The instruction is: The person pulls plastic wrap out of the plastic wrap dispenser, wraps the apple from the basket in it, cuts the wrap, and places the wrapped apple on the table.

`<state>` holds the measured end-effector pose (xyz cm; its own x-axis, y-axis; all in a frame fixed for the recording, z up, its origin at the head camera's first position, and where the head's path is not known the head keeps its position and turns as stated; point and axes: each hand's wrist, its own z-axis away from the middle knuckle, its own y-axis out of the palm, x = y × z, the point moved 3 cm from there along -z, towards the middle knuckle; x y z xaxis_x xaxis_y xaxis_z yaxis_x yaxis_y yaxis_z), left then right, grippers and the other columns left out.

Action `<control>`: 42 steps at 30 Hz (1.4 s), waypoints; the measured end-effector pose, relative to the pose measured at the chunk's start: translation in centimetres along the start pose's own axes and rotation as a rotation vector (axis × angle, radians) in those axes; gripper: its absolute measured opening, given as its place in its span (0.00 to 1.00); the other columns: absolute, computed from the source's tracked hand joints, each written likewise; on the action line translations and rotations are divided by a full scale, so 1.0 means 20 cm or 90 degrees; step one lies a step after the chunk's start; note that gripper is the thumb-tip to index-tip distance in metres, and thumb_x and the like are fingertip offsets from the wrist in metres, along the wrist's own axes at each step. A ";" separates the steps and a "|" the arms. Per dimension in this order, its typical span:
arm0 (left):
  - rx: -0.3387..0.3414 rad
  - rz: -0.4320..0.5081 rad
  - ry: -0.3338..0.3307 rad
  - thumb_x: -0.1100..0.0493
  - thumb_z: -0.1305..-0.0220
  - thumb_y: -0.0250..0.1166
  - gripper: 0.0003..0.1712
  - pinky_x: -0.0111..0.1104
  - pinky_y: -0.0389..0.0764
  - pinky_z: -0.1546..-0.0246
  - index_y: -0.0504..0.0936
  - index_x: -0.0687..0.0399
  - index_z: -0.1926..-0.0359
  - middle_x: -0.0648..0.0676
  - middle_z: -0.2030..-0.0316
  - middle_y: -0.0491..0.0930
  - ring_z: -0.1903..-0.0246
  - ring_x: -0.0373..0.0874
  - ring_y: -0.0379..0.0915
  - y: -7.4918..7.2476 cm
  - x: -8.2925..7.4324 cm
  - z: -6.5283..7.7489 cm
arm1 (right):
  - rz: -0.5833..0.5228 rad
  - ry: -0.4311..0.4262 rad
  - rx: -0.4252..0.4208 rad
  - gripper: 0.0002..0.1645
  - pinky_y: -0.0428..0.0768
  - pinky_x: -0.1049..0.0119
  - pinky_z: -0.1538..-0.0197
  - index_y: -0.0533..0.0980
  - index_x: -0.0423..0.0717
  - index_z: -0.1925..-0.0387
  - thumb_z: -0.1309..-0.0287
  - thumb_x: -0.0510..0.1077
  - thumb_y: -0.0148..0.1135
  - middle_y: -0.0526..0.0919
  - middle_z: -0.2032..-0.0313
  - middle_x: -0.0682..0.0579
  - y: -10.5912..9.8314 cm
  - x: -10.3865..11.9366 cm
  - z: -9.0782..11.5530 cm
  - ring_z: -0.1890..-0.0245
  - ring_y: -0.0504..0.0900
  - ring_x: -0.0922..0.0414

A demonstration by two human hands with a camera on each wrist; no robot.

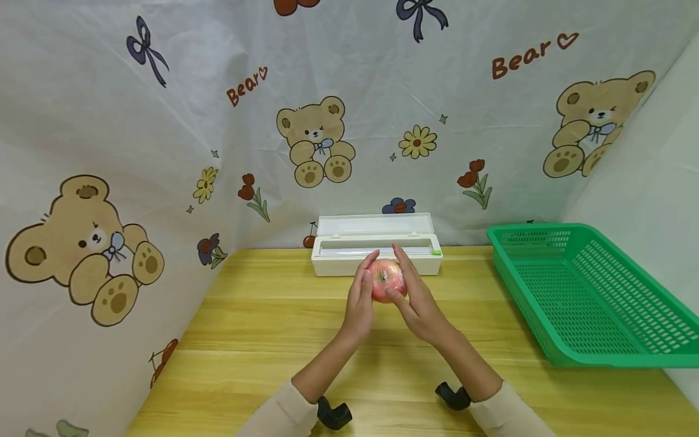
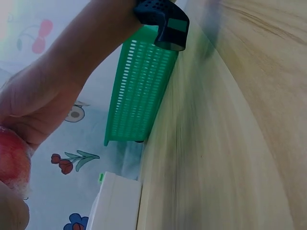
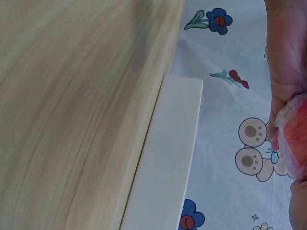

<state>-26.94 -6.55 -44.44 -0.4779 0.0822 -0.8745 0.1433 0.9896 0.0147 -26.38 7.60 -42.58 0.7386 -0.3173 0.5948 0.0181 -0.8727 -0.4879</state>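
Observation:
A red apple (image 1: 388,280) with a glossy clear film over it is held up above the table between both hands. My left hand (image 1: 359,303) cups its left side, thumb against the fruit. On the other side my right hand (image 1: 425,308) holds it, the thumb lying across its near face and the fingers along its right. Wrinkled film shows on the apple (image 3: 295,136) in the right wrist view. Behind the hands stands a white cling film box (image 1: 377,266), its lid (image 1: 374,224) raised and a pale roll inside, partly hidden by the fingertips.
A green plastic basket (image 1: 537,315) with perforated walls stands on the right of the wooden table (image 1: 262,340). A white cloth (image 1: 377,73) printed with bears and flowers hangs behind and at the left. Black straps (image 1: 334,414) sit at the wrists.

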 end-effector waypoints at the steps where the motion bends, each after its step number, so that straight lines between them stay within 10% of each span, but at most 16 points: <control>1: 0.003 -0.005 -0.001 0.56 0.15 0.34 0.26 0.43 0.66 0.30 0.59 0.52 0.23 0.50 0.25 0.59 0.28 0.48 0.58 0.00 0.00 0.00 | 0.001 0.004 0.002 0.46 0.56 0.52 0.24 0.42 0.47 0.18 0.27 0.37 0.55 0.45 0.19 0.49 0.00 0.00 0.00 0.21 0.48 0.47; 13: 0.001 -0.075 0.024 0.53 0.15 0.36 0.26 0.43 0.57 0.25 0.57 0.43 0.22 0.43 0.23 0.55 0.23 0.42 0.48 0.00 -0.03 0.01 | 0.028 0.005 0.002 0.42 0.50 0.53 0.22 0.40 0.44 0.19 0.22 0.44 0.48 0.42 0.19 0.48 0.01 0.01 0.00 0.21 0.45 0.46; 21: 0.034 -0.035 -0.040 0.47 0.15 0.34 0.26 0.48 0.70 0.32 0.62 0.42 0.24 0.48 0.27 0.62 0.30 0.48 0.61 -0.05 0.00 -0.01 | -0.017 0.003 0.046 0.57 0.64 0.39 0.30 0.42 0.46 0.19 0.36 0.38 0.68 0.46 0.19 0.50 -0.01 -0.01 -0.01 0.22 0.51 0.44; 31: 0.019 0.011 -0.016 0.47 0.16 0.26 0.31 0.48 0.58 0.26 0.54 0.50 0.21 0.52 0.22 0.55 0.23 0.47 0.47 -0.07 -0.01 -0.03 | -0.083 0.004 0.017 0.55 0.69 0.67 0.31 0.51 0.45 0.20 0.43 0.31 0.71 0.58 0.24 0.46 -0.01 -0.02 -0.01 0.27 0.64 0.46; 42: -0.052 0.005 0.033 0.40 0.17 0.30 0.33 0.43 0.73 0.34 0.59 0.47 0.23 0.47 0.25 0.60 0.28 0.48 0.59 -0.04 0.00 -0.01 | -0.103 0.010 0.005 0.51 0.71 0.72 0.34 0.54 0.40 0.23 0.43 0.28 0.69 0.62 0.27 0.41 0.03 0.01 -0.01 0.33 0.68 0.46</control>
<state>-27.31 -7.31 -44.40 -0.5221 0.0933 -0.8478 0.0773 0.9951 0.0619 -26.38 6.89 -42.59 0.7149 -0.1793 0.6759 0.1412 -0.9097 -0.3906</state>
